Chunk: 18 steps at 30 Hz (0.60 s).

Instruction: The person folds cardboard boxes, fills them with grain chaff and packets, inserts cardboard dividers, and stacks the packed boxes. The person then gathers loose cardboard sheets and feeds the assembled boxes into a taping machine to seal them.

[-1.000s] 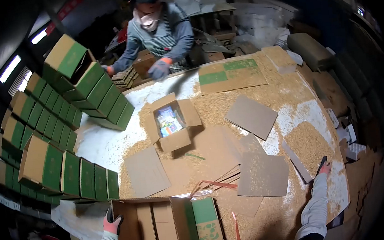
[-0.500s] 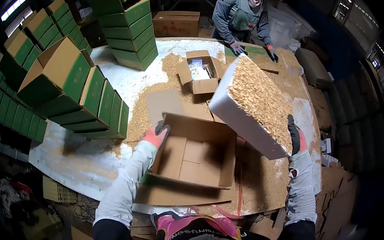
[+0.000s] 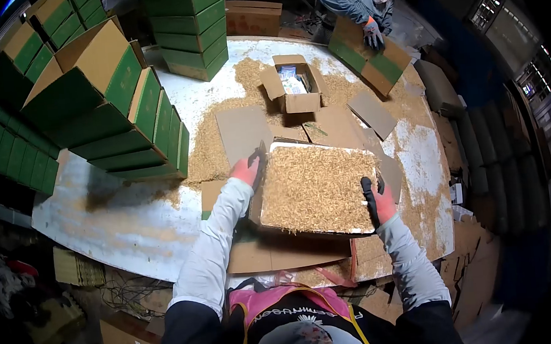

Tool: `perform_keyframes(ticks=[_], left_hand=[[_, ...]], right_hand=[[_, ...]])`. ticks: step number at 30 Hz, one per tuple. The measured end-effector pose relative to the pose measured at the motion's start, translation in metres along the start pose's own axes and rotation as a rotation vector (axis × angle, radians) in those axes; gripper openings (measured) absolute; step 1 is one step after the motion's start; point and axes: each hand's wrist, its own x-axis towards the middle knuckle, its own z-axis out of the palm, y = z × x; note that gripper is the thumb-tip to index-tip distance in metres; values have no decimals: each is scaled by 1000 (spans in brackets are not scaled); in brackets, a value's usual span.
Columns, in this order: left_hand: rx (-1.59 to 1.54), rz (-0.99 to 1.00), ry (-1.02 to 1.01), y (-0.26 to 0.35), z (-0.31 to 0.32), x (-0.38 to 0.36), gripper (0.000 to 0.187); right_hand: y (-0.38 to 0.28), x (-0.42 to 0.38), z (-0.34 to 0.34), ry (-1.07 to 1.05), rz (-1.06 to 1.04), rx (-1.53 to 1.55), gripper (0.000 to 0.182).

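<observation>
Tabletop [image 3: 129,227] strewn with flakes [image 3: 211,152]; right fingers [image 3: 368,194] grip a white-rimmed tray [image 3: 286,146]; left fingers [image 3: 260,157] clasp a carton [image 3: 255,208].

Grey-white sleeves, dark upper sleeves; pink-and-black gloves; pink-and-black apron, yellow trim, white lettering.

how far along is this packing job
Already done, it seems: green boxes stacked; their filling can't be judged. In hand: the flake-covered block at the carton's mouth, between left hand and right hand. Probably left: seating it, and closing the open box of packets.
</observation>
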Motion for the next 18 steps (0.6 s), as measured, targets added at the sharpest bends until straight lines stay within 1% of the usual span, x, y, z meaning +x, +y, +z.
perform_keyframes(ticks=[1, 2, 3, 4, 6, 7, 9, 10, 11, 12, 13, 14, 16, 18], left_hand=[[66, 16, 5, 1, 4, -4, 45], [61, 8, -4, 14, 1, -17, 45], [17, 75, 37, 25, -2, -32, 44], [-27, 145, 78, 32, -3, -42, 44], [120, 88, 54, 35, 4, -53, 44], [40, 130, 32, 38, 1, -59, 45], [58, 77, -7, 50, 1, -66, 45], [85, 34, -41, 55, 1, -69, 45], [80, 21, -55, 59, -2, -72, 45], [171, 72, -19, 63, -4, -72, 45], [261, 125, 17, 66, -4, -67, 46], [254, 120, 6, 62, -6, -60, 46], [122, 186, -13, 39, -20, -42, 50], [-224, -84, 162, -17, -18, 11, 57]], right_hand=[[11, -2, 3, 58, -58, -190, 45], [36, 1, 8, 90, -178, -450, 46], [42, 4, 10, -43, -80, -621, 58], [21, 1, 14, -121, 45, -739, 60], [8, 4, 23, -88, -140, -1048, 60], [1, 6, 26, -94, -134, -1055, 60], [-7, 12, 32, -258, -64, -1349, 41], [-3, 18, 34, -276, -53, -1357, 41], [2, 27, 35, -414, -170, -1568, 35], [9, 38, 36, -552, -297, -1774, 29], [28, 47, 39, -511, -412, -1732, 22], [18, 54, 46, -664, -398, -1780, 19], [-3, 73, 53, -1040, -254, -1717, 18], [-71, 111, 54, -1345, -267, -1507, 24]])
